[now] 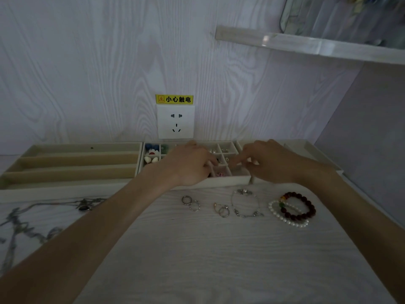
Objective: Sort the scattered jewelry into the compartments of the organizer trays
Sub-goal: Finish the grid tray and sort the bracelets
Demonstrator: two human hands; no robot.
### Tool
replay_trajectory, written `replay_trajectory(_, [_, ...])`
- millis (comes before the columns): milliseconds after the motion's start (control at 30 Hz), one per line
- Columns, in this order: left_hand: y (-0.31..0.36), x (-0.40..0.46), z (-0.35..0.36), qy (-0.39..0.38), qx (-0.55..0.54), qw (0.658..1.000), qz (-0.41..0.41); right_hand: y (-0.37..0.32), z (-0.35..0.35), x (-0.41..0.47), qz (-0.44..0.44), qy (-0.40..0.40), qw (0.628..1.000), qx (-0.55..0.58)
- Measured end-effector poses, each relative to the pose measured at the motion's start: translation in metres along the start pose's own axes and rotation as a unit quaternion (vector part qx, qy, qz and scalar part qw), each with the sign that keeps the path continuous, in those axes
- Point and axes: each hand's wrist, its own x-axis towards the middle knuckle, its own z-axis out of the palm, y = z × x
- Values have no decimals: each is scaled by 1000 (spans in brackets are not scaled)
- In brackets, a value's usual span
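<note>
Both hands reach over the small-compartment tray (pixel 228 179), the middle one of the trays set against the wall so that its cells lie just beyond the loose pieces. The left hand (pixel 188 164) rests on the tray with fingers bent toward a front cell; whether its grip holds anything cannot be told. The right hand (pixel 266 162) hovers above the tray's right cells, index finger extended and the others loosely bent; no piece is visible in its grip, so it is likely placing or adjusting something small. Filled cells hold coloured beads (pixel 151 148), white beads (pixel 151 159) and small metal pieces. Unsorted on the bench (pixel 197 255): rings (pixel 190 202), more rings (pixel 221 209), a silver chain bracelet (pixel 246 204), a white pearl bracelet (pixel 285 217) overlapped by a dark red bead bracelet (pixel 303 207), and necklaces (pixel 32 222) at left. The long-slot tray (pixel 72 165) looks nearly bare.
</note>
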Motion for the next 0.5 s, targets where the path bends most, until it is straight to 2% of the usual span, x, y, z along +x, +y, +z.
replay_trajectory(100, [2,-19,-4,24,-34,999,-2,-2,2,-20,16,9,999,41])
replay_trajectory(333, [-8,-64,-3,-3,-62,998,-23,-27,13,-52,-14,-1,996,83])
replay_trajectory(433, [-10,-76,0,25,-67,997,-19,-37,22,-54,-23,24,995,96])
replay_trajectory(500, [-12,-81,4,17,-74,997,-31,-44,28,-49,-28,42,994,93])
